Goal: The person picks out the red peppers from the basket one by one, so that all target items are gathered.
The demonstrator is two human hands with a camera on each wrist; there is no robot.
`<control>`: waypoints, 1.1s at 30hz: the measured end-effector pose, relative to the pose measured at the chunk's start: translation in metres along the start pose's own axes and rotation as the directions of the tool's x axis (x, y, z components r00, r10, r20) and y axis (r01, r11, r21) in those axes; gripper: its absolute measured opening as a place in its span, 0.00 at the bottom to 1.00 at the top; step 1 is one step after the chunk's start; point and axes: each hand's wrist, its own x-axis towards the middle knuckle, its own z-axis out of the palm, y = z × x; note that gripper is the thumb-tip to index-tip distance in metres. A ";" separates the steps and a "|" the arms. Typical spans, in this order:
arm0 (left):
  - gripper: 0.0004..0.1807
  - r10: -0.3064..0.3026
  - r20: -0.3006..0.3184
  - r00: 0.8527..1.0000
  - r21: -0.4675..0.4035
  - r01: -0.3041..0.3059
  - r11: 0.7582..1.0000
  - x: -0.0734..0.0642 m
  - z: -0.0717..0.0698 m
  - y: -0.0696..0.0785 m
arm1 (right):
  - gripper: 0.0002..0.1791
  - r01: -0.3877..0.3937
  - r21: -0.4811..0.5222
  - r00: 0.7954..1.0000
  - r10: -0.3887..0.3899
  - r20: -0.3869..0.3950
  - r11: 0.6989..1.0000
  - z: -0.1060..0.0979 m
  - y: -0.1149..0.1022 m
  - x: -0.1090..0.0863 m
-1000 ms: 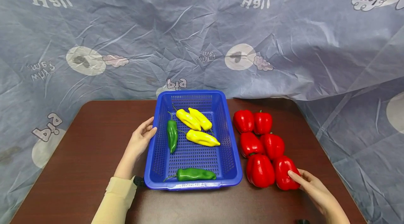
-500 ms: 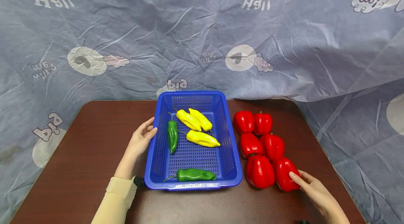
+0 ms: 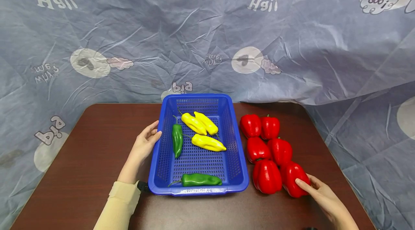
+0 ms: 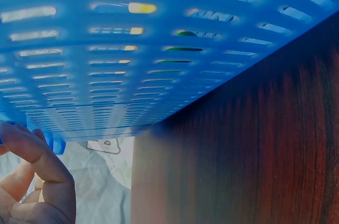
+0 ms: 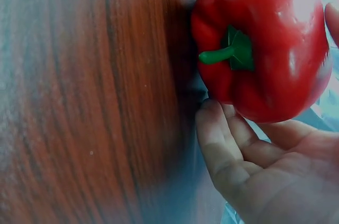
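Note:
In the head view, a blue plastic basket [image 3: 233, 188] with slotted walls stands mid-table. My left hand [image 3: 144, 143] holds its left rim, its fingers bent at the edge in the left wrist view. Inside lie a green pepper [image 3: 177, 140] along the left wall, another green pepper [image 3: 200, 179] by the near wall, and three long yellow peppers [image 3: 207, 143]. To the right, my right hand [image 3: 324, 195] grips a red bell pepper [image 3: 291, 177], thumb on top and fingers low on its side. The right wrist view shows the green stem [image 5: 220, 54] of this bell pepper.
Several other red bell peppers [image 3: 267, 176] stand close together in two columns between the basket and the right edge of the dark wooden table [image 3: 107, 143]. A grey-blue printed cloth [image 3: 194, 43] hangs behind the table. A black strap [image 3: 142, 186] shows at the left wrist.
The red bell pepper in my right hand has shifted and tilted slightly toward me, with the thumb a little lower. My left hand and the basket have not visibly moved.

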 end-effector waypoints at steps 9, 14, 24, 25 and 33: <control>0.30 0.000 0.002 1.000 0.021 -0.001 1.000 0.001 0.000 0.001 | 0.45 0.004 0.022 1.000 -0.005 0.018 1.000 -0.002 -0.004 -0.003; 0.30 0.033 0.005 0.999 0.083 -0.033 0.996 0.003 0.000 0.003 | 0.44 0.011 -0.004 1.000 -0.011 0.008 1.000 -0.008 -0.009 -0.004; 0.30 0.042 0.018 0.999 0.117 -0.044 0.992 0.002 -0.001 0.006 | 0.39 0.189 0.038 0.976 -0.183 -0.118 0.981 -0.015 -0.020 -0.006; 0.30 0.043 0.021 0.999 0.120 -0.045 0.992 0.002 -0.001 0.006 | 0.38 0.209 0.043 0.971 -0.203 -0.127 0.977 -0.015 -0.022 -0.006; 0.30 0.046 0.022 0.999 0.163 -0.049 0.985 0.001 -0.003 0.006 | 0.31 0.276 0.055 0.954 -0.266 -0.138 0.960 -0.018 -0.040 -0.004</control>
